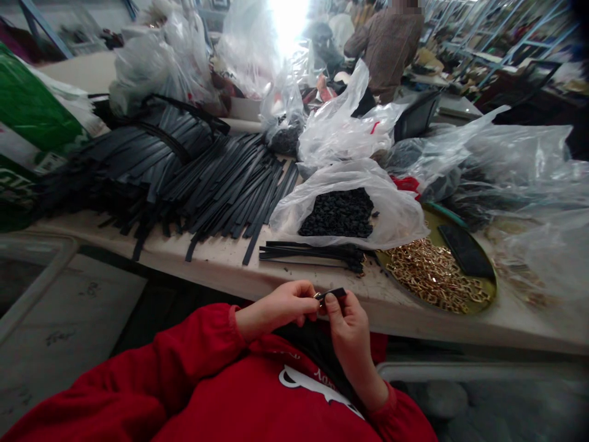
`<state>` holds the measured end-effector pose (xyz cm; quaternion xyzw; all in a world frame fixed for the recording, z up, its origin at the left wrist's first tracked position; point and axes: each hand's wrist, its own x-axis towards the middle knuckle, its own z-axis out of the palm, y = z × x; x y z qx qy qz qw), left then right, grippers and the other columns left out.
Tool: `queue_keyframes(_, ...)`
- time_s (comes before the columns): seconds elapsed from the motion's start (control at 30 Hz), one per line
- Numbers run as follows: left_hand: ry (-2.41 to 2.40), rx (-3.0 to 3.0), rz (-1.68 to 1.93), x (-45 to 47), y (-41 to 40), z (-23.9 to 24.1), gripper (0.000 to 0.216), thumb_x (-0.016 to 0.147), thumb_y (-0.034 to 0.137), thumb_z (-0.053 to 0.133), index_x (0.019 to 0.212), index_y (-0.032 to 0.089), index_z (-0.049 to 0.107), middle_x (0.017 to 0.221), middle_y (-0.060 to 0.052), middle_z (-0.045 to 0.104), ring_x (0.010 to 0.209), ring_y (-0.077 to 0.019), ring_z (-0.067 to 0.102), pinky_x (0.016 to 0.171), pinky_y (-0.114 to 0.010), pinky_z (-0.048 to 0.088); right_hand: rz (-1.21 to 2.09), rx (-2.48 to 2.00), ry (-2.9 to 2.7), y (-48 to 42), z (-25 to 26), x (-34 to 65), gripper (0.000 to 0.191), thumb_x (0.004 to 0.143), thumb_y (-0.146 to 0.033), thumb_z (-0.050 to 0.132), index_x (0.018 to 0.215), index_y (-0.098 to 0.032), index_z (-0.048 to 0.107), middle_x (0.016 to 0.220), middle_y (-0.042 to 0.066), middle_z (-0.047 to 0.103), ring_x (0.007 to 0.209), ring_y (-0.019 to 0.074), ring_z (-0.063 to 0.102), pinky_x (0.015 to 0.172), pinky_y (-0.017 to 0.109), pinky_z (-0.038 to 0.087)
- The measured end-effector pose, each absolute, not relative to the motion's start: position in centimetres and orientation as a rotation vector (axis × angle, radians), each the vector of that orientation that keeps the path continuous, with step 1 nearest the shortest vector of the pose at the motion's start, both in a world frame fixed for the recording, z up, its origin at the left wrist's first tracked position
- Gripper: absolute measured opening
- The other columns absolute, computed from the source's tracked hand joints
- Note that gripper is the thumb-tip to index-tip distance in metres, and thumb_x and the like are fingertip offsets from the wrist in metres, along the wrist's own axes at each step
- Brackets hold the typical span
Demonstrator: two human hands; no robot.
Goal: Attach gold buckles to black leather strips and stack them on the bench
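Note:
Both my hands are close to my chest at the table's near edge. My left hand [280,307] is closed in a pinch on one end of a short black strap piece [335,293], where a small metal part shows. My right hand [347,325] pinches the other end of the same piece with thumb and fingers. Just beyond them lies a small bundle of thin black straps [313,253] on the table [221,264]. A round tray [488,298] of several gold metal buckles [432,276] sits to the right.
A large pile of long black straps [184,172] covers the table's left. An open plastic bag of small black pieces [338,213] sits in the middle, with more plastic bags [506,159] around it. Another person [389,46] stands at the back.

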<state>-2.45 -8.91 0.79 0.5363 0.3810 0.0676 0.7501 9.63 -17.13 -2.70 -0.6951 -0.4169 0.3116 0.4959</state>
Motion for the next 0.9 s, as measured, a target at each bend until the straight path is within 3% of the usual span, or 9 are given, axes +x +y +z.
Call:
queue_keyframes(0.17, 0.905, 1.373, 0.185, -2.6, -9.2, 0.3, 0.014, 0.071, 0.03, 0.048, 0.069, 0.017, 0.044, 0.057, 0.006, 0.046, 0.046, -0.0059, 0.04, 0.043, -0.017, 0.029, 0.718, -1.675, -1.147, -17.1, -2.3, 10.3, 0.015, 0.078, -0.034, 0.055, 0.076, -0.02, 0.055, 0.071, 0.001, 0.058, 0.065, 0.0152, 0.054, 0.06, 0.026, 0.042)
queue_keyframes(0.33, 0.853, 1.689, 0.201, -3.2, -8.9, 0.9, 0.023, 0.076, 0.037, 0.05, 0.068, 0.016, 0.048, 0.059, 0.005, 0.05, 0.052, -0.0075, 0.042, 0.045, -0.018, 0.028, 1.118, -1.533, -1.006, -16.7, -1.8, 11.2, 0.019, 0.076, -0.037, 0.059, 0.076, -0.019, 0.052, 0.064, -0.002, 0.054, 0.058, 0.0123, 0.05, 0.054, 0.023, 0.041)
queue_keyframes(0.43, 0.862, 1.66, 0.185, -3.1, -8.1, 0.8, 0.028, 0.078, 0.042, 0.049, 0.07, 0.015, 0.049, 0.057, 0.005, 0.05, 0.049, -0.0082, 0.044, 0.044, -0.018, 0.029, 1.109, -1.5, -1.081, -16.2, -1.5, 11.4, 0.019, 0.078, -0.037, 0.057, 0.076, -0.019, 0.053, 0.065, -0.002, 0.053, 0.058, 0.0114, 0.049, 0.054, 0.022, 0.039)
queue_keyframes(0.57, 0.819, 1.605, 0.289, -2.6, -7.0, 0.6, 0.027, 0.077, 0.026, 0.05, 0.102, 0.016, 0.047, 0.063, 0.005, 0.054, 0.055, -0.0096, 0.05, 0.052, -0.019, 0.037, 1.155, -1.479, -1.284, -14.5, -0.5, 12.5, 0.022, 0.083, -0.038, 0.047, 0.08, -0.018, 0.056, 0.07, 0.0, 0.056, 0.062, 0.0125, 0.05, 0.057, 0.023, 0.04)
queue_keyframes(0.63, 0.773, 1.649, 0.312, -2.4, -6.4, 0.6, 0.03, 0.079, 0.023, 0.046, 0.108, 0.018, 0.047, 0.065, 0.005, 0.054, 0.058, -0.0097, 0.05, 0.055, -0.019, 0.038, 1.19, -1.498, -1.402, -12.8, 0.1, 14.1, 0.026, 0.084, -0.04, 0.044, 0.078, -0.018, 0.057, 0.067, 0.0, 0.056, 0.061, 0.0132, 0.051, 0.056, 0.023, 0.04)
queue_keyframes(0.7, 0.796, 1.683, 0.309, -2.3, -5.8, 0.6, 0.022, 0.082, 0.025, 0.041, 0.098, 0.017, 0.053, 0.065, 0.004, 0.053, 0.059, -0.0102, 0.05, 0.056, -0.02, 0.037, 1.033, -1.611, -1.473, -10.3, 0.5, 16.3, 0.029, 0.084, -0.042, 0.043, 0.075, -0.018, 0.057, 0.062, 0.0, 0.054, 0.059, 0.014, 0.05, 0.055, 0.024, 0.039)
queue_keyframes(0.8, 0.865, 1.654, 0.306, -2.2, -4.9, 0.3, 0.021, 0.083, 0.029, 0.039, 0.088, 0.016, 0.054, 0.065, 0.004, 0.052, 0.06, -0.0105, 0.05, 0.055, -0.019, 0.037, 0.493, -1.876, -1.541, -5.7, 0.3, 19.4, 0.021, 0.081, -0.035, 0.046, 0.076, -0.018, 0.058, 0.07, 0.003, 0.058, 0.067, 0.0171, 0.053, 0.063, 0.027, 0.039)
queue_keyframes(0.9, 0.885, 1.609, 0.313, -2.1, -4.3, -0.2, 0.021, 0.083, 0.03, 0.04, 0.087, 0.016, 0.054, 0.064, 0.004, 0.05, 0.059, -0.01, 0.048, 0.055, -0.019, 0.037, 0.334, -2.071, -1.764, -1.8, -0.8, 21.0, 0.01, 0.074, -0.022, 0.052, 0.077, -0.018, 0.06, 0.079, 0.006, 0.059, 0.074, 0.0196, 0.055, 0.067, 0.029, 0.038)
